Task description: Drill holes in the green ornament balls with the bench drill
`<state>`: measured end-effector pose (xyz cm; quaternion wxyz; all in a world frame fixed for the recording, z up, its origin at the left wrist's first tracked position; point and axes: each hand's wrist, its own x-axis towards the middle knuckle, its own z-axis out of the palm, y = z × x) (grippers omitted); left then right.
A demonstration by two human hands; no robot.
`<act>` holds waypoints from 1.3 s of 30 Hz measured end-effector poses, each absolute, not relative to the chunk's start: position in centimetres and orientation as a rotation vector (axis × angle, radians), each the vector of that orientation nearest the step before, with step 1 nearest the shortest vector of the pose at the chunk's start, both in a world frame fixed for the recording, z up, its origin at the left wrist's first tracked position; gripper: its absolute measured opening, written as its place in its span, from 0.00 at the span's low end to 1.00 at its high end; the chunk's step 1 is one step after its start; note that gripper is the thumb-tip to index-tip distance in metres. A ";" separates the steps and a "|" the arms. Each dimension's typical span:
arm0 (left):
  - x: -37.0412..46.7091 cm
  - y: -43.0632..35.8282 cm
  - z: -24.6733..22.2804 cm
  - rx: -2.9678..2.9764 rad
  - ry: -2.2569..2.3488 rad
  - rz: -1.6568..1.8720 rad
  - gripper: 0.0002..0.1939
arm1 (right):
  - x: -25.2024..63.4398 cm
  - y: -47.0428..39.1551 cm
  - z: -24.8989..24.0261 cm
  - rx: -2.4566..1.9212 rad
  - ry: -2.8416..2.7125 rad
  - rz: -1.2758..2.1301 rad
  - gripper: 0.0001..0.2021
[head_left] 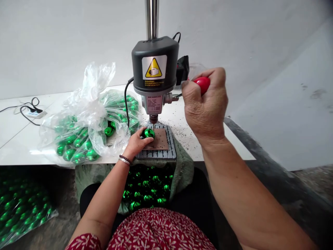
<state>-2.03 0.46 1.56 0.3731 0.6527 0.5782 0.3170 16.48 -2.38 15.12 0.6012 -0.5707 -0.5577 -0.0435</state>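
Note:
My left hand [138, 141] is closed round a shiny green ball [149, 133], thumb in front and fingers behind it. The ball sits over a brown board [161, 139] on the slotted metal base [170, 150] of a bench drill press [155, 69]. Just above and slightly right of the ball is the thin drill bit [153, 126]; whether it touches the ball I cannot tell. My right hand [206, 100] is wrapped round the red knob [202, 84] of the feed lever at the right of the drill head.
Clear plastic bags [90, 100] of green balls lie on the white table [15, 139] at left. A power strip [36, 113] with cords is farther left. Dark shavings [186, 139] dot the table. Below, a green sack [184, 170] holds balls; another bag [24, 208] stands at lower left.

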 end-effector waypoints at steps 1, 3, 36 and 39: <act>-2.0 0.5 1.6 1.684 1.487 0.801 0.32 | 16.5 -2.4 15.1 -1.323 -1.295 -0.104 0.08; -1.8 0.5 1.8 1.723 1.497 0.780 0.33 | 16.7 -2.3 15.0 -1.319 -1.303 -0.111 0.08; -1.4 1.2 1.2 1.694 1.441 0.767 0.26 | 16.5 -3.2 14.3 -1.207 -1.274 -0.080 0.09; -1.7 1.7 1.6 1.652 1.402 0.753 0.26 | 16.3 -3.4 14.7 -1.233 -1.274 -0.018 0.08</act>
